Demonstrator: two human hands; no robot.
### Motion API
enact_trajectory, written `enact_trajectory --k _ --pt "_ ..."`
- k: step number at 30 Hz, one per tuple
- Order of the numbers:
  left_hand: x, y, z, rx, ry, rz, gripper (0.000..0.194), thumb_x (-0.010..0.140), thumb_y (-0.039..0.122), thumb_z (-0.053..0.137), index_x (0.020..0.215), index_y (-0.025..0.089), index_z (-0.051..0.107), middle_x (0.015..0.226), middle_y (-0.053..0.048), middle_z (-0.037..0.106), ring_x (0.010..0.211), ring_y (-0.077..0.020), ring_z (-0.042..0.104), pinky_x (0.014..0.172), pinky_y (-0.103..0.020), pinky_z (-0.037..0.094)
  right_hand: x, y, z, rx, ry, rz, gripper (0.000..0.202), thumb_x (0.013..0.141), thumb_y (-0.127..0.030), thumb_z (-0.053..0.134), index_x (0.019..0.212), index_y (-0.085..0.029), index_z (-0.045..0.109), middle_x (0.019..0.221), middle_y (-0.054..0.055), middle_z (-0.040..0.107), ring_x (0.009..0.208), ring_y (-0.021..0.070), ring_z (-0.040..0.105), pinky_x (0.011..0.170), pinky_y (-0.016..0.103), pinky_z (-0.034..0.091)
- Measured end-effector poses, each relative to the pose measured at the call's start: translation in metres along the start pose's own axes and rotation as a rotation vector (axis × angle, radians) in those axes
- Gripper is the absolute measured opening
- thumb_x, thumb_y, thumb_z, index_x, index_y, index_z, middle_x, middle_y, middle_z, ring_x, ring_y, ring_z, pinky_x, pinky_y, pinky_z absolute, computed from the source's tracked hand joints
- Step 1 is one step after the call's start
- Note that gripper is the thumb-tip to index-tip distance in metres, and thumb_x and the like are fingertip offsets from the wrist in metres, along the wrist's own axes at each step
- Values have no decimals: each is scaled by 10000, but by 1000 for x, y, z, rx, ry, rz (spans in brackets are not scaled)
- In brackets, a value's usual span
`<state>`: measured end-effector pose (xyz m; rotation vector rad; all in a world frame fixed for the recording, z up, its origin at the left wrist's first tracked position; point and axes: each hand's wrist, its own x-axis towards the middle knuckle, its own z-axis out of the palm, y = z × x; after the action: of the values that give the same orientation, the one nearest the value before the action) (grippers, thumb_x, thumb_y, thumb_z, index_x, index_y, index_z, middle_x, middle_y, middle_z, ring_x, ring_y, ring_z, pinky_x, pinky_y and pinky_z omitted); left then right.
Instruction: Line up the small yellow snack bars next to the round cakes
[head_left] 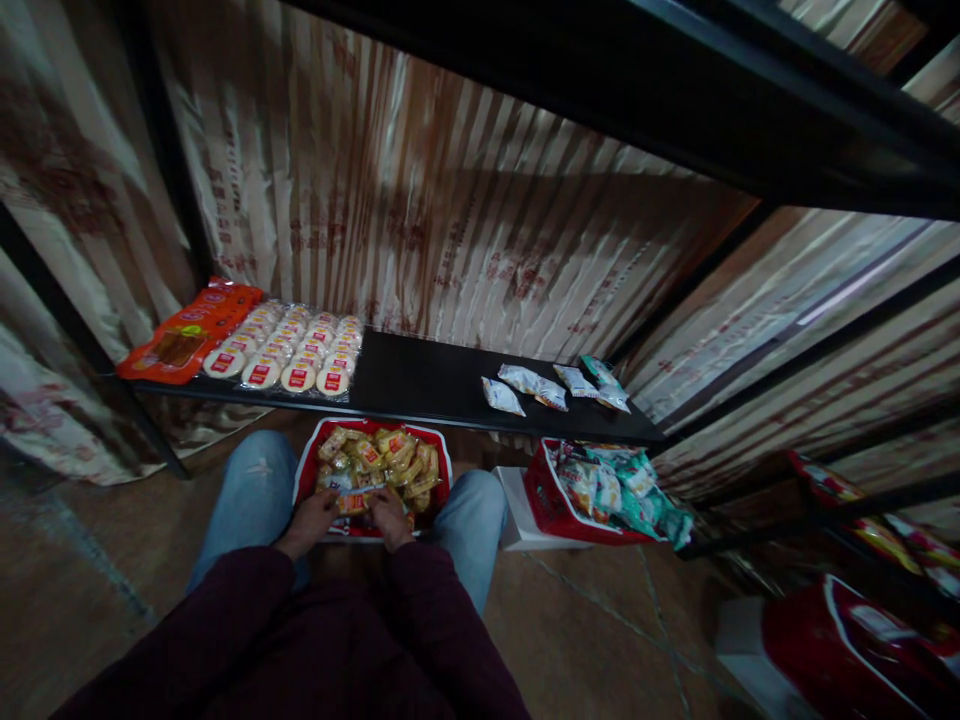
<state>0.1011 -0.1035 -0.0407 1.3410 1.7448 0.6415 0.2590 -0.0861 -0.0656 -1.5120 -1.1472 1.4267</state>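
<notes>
My left hand [312,520] and my right hand [389,514] are over the near part of a red basket [448,455] with a white rim, between my knees. Between them is a small orange-and-white snack packet [354,501], with the fingers of both hands closed on its two ends. Behind and under it, the basket is filled with yellow-gold wrapped snacks [397,450]. The fingertips are small and dim in this view.
On the black shelf [420,375] ahead lie an orange bag [191,335], rows of round wrapped cakes [296,350] and several white packets [532,383]. A second red basket [541,490] with green packets [637,490] stands right of my knee. Another shelf [675,80] hangs overhead.
</notes>
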Motion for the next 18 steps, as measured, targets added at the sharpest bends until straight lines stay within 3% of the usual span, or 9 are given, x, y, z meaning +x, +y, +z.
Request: enact_trajectory --k 5,11,15,18 --pt "-2 1 1 -146 28 -19 289 691 184 573 964 159 663 817 -40 705 846 -181 643 738 -265 484 -2 0 1 110 42 65 139 611 -290 560 706 -196 599 620 -23 582 588 138 552 559 247 449" --pt "-1 0 1 -493 14 -63 450 607 343 689 1004 144 612 734 -17 664 695 -167 624 659 -291 493 1 -3 4 312 121 71 288 568 -284 622 843 -207 590 740 -15 626 679 135 587 615 242 469" --pt "-5 3 -1 -716 -39 -93 515 491 395 780 903 147 599 737 -23 650 716 -175 627 695 -310 500 0 -10 8 553 157 51 358 537 -291 706 865 -216 585 788 1 652 722 137 610 653 256 492" --pt "-8 4 -2 -783 -63 -86 528 451 408 810 861 149 600 759 -28 657 740 -174 633 737 -320 504 -4 -13 9 566 105 23 387 532 -323 749 872 -214 598 817 14 673 788 155 627 696 278 506"
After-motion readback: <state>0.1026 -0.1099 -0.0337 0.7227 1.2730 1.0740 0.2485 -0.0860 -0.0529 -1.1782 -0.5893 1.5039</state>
